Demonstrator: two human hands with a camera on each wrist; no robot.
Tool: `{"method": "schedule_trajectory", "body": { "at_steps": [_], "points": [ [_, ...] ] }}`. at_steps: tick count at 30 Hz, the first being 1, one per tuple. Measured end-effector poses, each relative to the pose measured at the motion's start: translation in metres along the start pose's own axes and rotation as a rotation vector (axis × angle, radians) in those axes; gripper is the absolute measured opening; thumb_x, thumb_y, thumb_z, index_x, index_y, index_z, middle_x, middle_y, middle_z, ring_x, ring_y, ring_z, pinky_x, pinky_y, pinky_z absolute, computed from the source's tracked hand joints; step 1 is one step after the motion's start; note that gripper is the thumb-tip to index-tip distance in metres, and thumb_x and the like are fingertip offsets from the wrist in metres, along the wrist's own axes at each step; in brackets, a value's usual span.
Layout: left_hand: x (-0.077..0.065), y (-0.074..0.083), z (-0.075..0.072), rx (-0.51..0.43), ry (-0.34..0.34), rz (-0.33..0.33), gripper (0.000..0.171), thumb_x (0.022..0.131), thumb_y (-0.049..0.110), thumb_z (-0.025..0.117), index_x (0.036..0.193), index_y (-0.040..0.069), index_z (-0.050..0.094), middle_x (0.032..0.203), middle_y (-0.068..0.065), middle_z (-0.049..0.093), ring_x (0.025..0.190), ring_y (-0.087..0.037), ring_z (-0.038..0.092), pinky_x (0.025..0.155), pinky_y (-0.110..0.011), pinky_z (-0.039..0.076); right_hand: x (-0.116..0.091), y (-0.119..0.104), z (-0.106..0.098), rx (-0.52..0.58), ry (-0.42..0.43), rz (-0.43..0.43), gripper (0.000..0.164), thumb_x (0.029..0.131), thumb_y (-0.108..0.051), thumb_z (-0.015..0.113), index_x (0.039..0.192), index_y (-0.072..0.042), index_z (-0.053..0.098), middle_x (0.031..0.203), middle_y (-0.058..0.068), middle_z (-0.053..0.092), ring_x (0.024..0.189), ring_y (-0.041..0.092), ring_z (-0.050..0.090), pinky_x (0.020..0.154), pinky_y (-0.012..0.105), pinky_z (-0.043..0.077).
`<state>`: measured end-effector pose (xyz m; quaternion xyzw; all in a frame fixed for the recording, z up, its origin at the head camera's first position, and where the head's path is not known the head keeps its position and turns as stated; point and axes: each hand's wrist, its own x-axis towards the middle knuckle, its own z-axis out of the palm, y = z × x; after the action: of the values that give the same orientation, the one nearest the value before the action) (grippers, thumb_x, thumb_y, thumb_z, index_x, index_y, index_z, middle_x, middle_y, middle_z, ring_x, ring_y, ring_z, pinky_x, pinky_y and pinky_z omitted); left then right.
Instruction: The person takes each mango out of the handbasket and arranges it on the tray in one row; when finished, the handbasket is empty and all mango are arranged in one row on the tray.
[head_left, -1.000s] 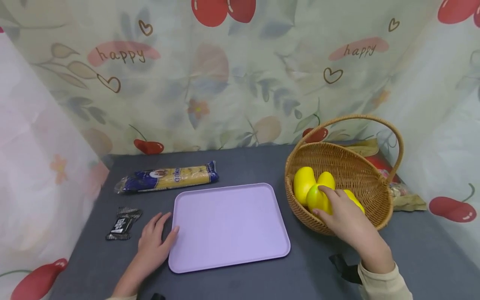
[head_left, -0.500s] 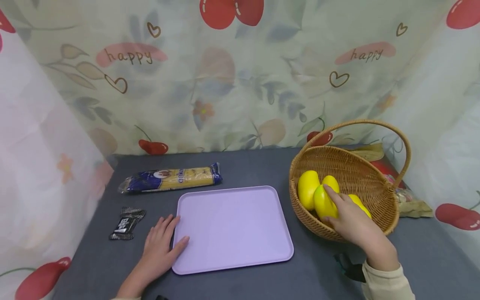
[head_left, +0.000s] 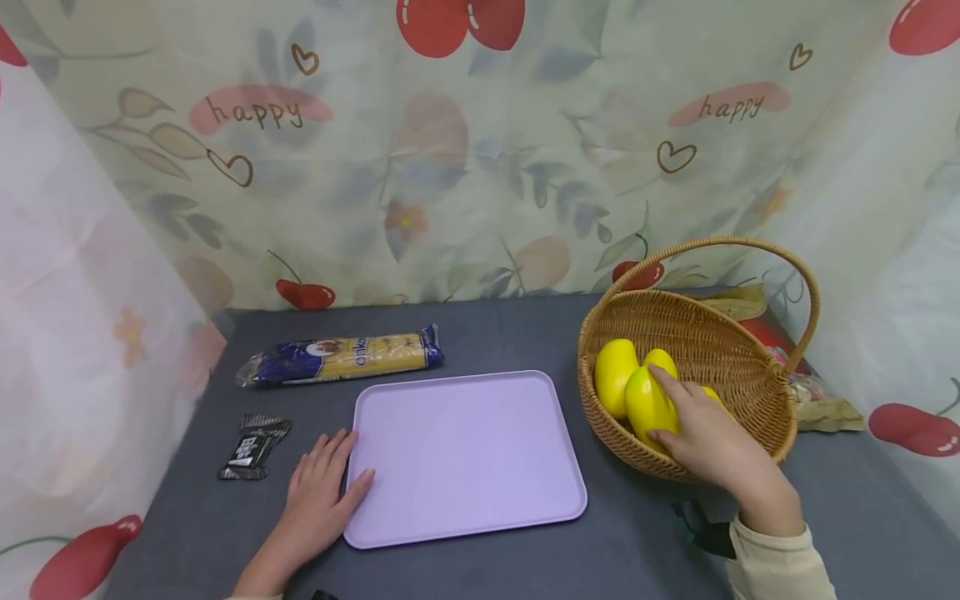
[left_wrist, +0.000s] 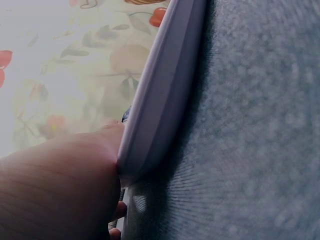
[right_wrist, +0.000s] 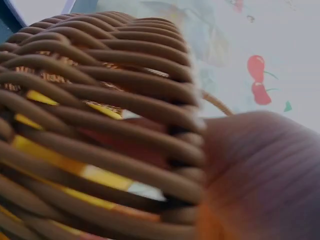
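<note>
Green-tipped mango [head_left: 648, 407], likely light, firm and slick, pinched by the right hand [head_left: 711, 437] inside the near-left rim of the basket [head_left: 708, 342], best held round its middle, with left hand [head_left: 318, 492] relaxed at the tray [head_left: 465, 458]'s left edge.

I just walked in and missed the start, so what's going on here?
A person's right hand is inside the wicker basket, gripping a yellow fruit with a greenish tip; other yellow fruit lies around it. The left hand rests at the left edge of the lilac tray. The gripped fruit is in the basket, not on the tray. A blue-and-yellow packet lies beyond the tray, and a small black packet left of it.
</note>
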<state>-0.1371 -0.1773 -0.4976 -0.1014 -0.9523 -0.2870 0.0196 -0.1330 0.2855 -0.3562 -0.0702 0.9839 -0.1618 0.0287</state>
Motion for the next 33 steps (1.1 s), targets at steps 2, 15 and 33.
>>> {"method": "schedule_trajectory", "body": {
  "at_steps": [2, 15, 33],
  "points": [
    [0.0, 0.0, 0.0, 0.001, -0.011, -0.009, 0.067, 0.097, 0.05, 0.048, 0.147, 0.007, 0.034, 0.15, -0.023, 0.032, 0.142, -0.045, 0.014, 0.109, -0.067, 0.007, -0.001, -0.001, -0.003, 0.003, 0.017, 0.009, 0.081, 0.084, -0.022, 0.073, 0.148, -0.001, 0.028, 0.119, 0.034, 0.049, 0.09, 0.034, 0.055, 0.07, 0.045, 0.048],
    [-0.001, -0.002, 0.0, 0.007, -0.008, -0.002, 0.066, 0.097, 0.048, 0.047, 0.147, 0.008, 0.034, 0.15, -0.022, 0.032, 0.142, -0.045, 0.015, 0.109, -0.067, 0.009, -0.01, -0.022, -0.034, -0.027, 0.095, 0.052, 0.087, 0.086, -0.035, 0.07, 0.151, -0.005, 0.021, 0.123, 0.034, 0.046, 0.095, 0.045, 0.054, 0.072, 0.057, 0.049],
    [-0.002, -0.001, 0.0, 0.019, -0.004, -0.002, 0.062, 0.1, 0.047, 0.042, 0.148, 0.008, 0.034, 0.151, -0.02, 0.032, 0.142, -0.044, 0.015, 0.11, -0.065, 0.008, -0.022, -0.083, -0.045, -0.022, 0.223, -0.146, 0.086, 0.083, -0.03, 0.075, 0.152, -0.014, 0.026, 0.124, 0.022, 0.053, 0.102, 0.034, 0.056, 0.076, 0.057, 0.044]
  ]
}}
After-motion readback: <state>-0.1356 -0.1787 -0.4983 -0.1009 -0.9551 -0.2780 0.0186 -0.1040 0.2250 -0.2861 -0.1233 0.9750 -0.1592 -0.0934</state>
